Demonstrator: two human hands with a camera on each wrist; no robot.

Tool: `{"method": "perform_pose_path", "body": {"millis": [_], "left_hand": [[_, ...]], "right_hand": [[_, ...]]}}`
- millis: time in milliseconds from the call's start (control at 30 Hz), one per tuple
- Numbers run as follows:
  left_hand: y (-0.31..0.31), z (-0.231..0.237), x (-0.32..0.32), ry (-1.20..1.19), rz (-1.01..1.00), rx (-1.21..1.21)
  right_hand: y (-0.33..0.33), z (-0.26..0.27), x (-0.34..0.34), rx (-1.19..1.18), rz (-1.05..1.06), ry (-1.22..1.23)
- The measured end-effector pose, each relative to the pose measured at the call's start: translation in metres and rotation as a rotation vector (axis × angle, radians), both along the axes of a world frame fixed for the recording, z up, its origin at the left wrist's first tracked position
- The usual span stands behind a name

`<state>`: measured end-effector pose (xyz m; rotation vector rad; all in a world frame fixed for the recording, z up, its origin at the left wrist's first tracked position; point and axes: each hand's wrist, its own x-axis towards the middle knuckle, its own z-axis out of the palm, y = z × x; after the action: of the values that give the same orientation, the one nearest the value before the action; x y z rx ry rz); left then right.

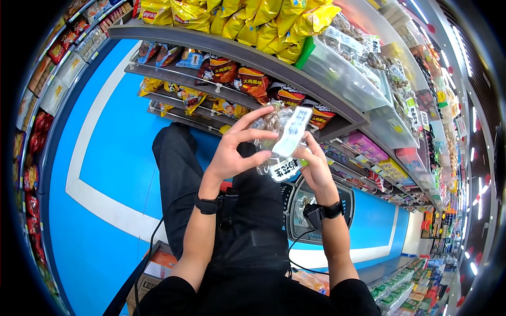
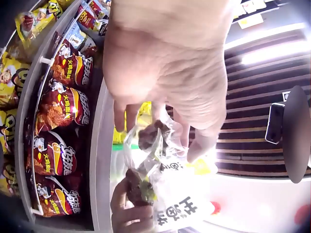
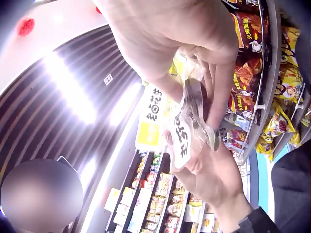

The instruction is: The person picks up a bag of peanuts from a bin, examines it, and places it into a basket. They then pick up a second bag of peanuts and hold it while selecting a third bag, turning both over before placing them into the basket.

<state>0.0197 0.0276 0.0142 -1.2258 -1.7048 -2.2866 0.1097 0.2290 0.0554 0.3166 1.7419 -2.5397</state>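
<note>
In front of the body, both hands hold clear plastic snack packets (image 1: 268, 126) with brown lumps inside. White labels (image 1: 293, 131) with black lettering face the head camera, and a lower one carries a yellow part. My left hand (image 1: 232, 150) grips the left side of the packets, thumb below and fingers spread over the plastic. On the opposite side, my right hand (image 1: 318, 167) pinches them near the labels. The left wrist view shows brown lumps (image 2: 154, 136) within crinkled film under the left fingers. In the right wrist view, the packets (image 3: 192, 116) lie between both hands.
A shelf (image 1: 247, 50) ahead holds yellow bags (image 1: 240, 21) on top and red-brown noodle-flavour bags (image 1: 253, 81) below. Clear bins (image 1: 350, 73) of similar packets stand at the right. A dark basket (image 1: 289, 205) sits on the blue floor (image 1: 113, 142), beside the legs.
</note>
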Motion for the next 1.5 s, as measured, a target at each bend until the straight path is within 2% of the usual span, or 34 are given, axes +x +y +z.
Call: {"method": "perform_pose_path", "body": {"millis": [67,133,200,267,333,500,633,667,733,800,833,933,1000,1067,1133,1200,1233,1267,1333,1367,1467,1500], "left_hand": [[0.006,0.000,0.002,-0.031,0.114,-0.023],[0.016,-0.002,0.005,-0.127,0.280,0.089],[0.018,-0.008,0.007,-0.465,0.232,0.289],[0.015,-0.022,0.000,-0.521,0.226,0.366],[0.008,-0.014,-0.002,-0.609,0.173,0.395],[0.012,-0.010,0.003,-0.605,0.209,0.380],[0.014,-0.019,0.000,-0.599,0.328,0.377],[0.010,-0.026,-0.004,-0.649,0.267,0.417],[0.004,-0.013,-0.004,-0.790,0.112,0.464],[0.010,-0.013,-0.002,-0.800,0.043,0.410],[0.017,-0.015,0.001,-0.796,0.068,0.328],[0.048,-0.027,0.009,-0.614,0.088,0.182],[0.054,-0.032,0.015,-0.710,-0.115,0.214],[0.057,-0.036,0.018,-0.631,0.018,-0.029],[0.061,-0.040,0.017,-0.556,0.062,-0.085],[0.063,-0.046,0.018,-0.439,0.196,-0.206],[0.066,-0.048,0.019,-0.382,0.244,-0.269],[0.068,-0.050,0.023,-0.325,0.291,-0.333],[0.069,-0.039,0.031,-0.352,0.239,-0.439],[0.071,-0.036,0.035,-0.364,0.210,-0.489],[0.092,-0.060,0.040,-0.395,-0.025,-0.362],[0.101,-0.071,0.044,-0.552,-0.148,-0.274]], "right_hand": [[-0.001,-0.002,-0.001,0.036,-0.068,0.050],[-0.003,-0.005,-0.004,0.038,-0.137,0.096],[-0.010,-0.003,-0.005,0.059,-0.231,0.105],[-0.010,-0.014,-0.007,0.093,-0.272,0.140],[-0.010,-0.019,-0.009,0.117,-0.298,0.170],[-0.013,-0.024,-0.011,0.160,-0.355,0.208],[-0.009,-0.025,-0.013,0.195,-0.412,0.237],[-0.008,-0.026,-0.013,0.210,-0.423,0.242],[-0.007,-0.029,-0.009,0.217,-0.431,0.208],[-0.010,-0.034,-0.004,0.179,-0.427,0.203],[-0.012,-0.036,-0.001,0.173,-0.419,0.223],[-0.025,-0.040,0.000,0.175,-0.466,0.259],[-0.032,-0.032,0.006,0.001,-0.454,0.164],[-0.031,-0.043,0.008,0.147,-0.477,0.136],[-0.025,-0.042,0.014,0.100,-0.448,0.078],[-0.017,-0.041,0.021,0.036,-0.365,0.051],[-0.019,-0.044,0.024,0.099,-0.379,0.024],[-0.013,-0.058,0.027,0.053,-0.357,0.065],[-0.009,-0.065,0.031,0.312,-0.320,0.076],[-0.005,-0.063,0.037,0.196,-0.365,0.007],[0.032,-0.094,0.065,-0.092,-0.446,-0.016],[0.043,-0.105,0.074,-0.139,-0.481,0.001]]}}
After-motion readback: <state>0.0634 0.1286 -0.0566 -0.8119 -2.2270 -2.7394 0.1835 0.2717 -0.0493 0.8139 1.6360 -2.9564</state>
